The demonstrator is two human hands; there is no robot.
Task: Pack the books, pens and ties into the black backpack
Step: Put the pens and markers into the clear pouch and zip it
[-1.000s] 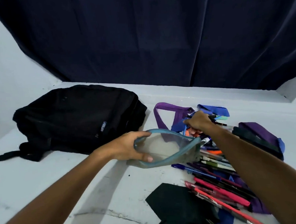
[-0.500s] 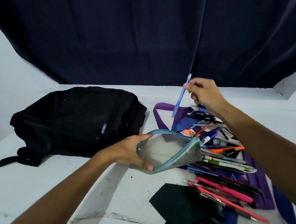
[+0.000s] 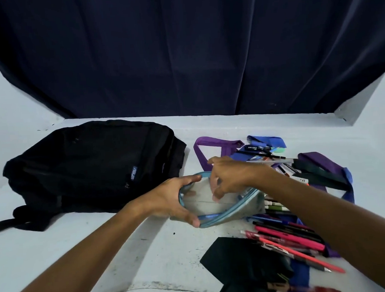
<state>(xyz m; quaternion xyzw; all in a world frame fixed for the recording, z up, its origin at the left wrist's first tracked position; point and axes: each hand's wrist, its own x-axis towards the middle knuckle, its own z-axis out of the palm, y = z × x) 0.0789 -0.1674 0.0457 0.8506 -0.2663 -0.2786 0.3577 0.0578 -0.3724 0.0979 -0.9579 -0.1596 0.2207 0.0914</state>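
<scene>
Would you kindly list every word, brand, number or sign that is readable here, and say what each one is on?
"ASUS": small tag on the front of the black backpack, printed sideways.
White lettering on a black pen at the far end of the pile: too blurred to read.
Dark print on a white label beside the dark tie: too small to read.

Black fabric backpack [image 3: 92, 166] lies flat at left, zipped. Loose pile of coloured plastic pens [image 3: 287, 237] at right, mixed with purple [image 3: 211, 144], blue [image 3: 266, 141] and black cloth ties [image 3: 244, 259].
</scene>
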